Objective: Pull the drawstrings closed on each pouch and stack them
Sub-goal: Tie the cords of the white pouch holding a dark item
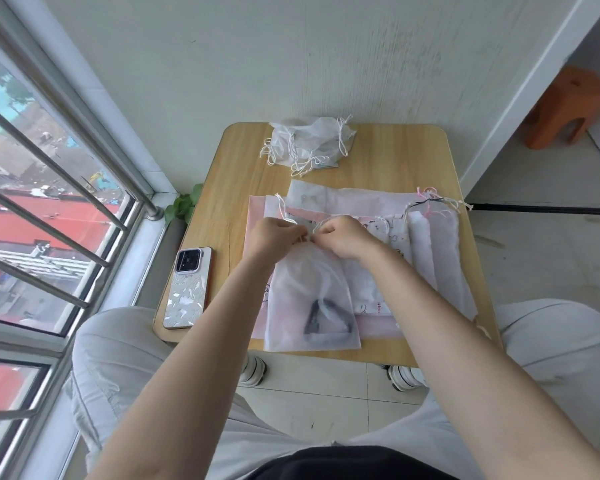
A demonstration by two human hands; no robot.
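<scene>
We are in the middle of the closing step. Our left hand (274,233) and right hand (343,237) meet at the gathered mouth of a translucent white pouch (310,299), which lies at the near edge of the small wooden table (388,157), on top of the flat unclosed pouches (430,237) spread across the middle. The fingers of both hands are curled in and appear to pinch the drawstrings (309,237) just where the neck bunches, though the cords themselves are too thin and blurred to be sure of. The pouch body trails back from the fingertips toward us, with something dark (317,318) showing through near its bottom. The next move likely calls for drawing the two cords apart until the neck cinches, then carrying the pouch to the stack of closed pouches (309,143) at the far edge. A phone (187,289) sits by the left edge.
</scene>
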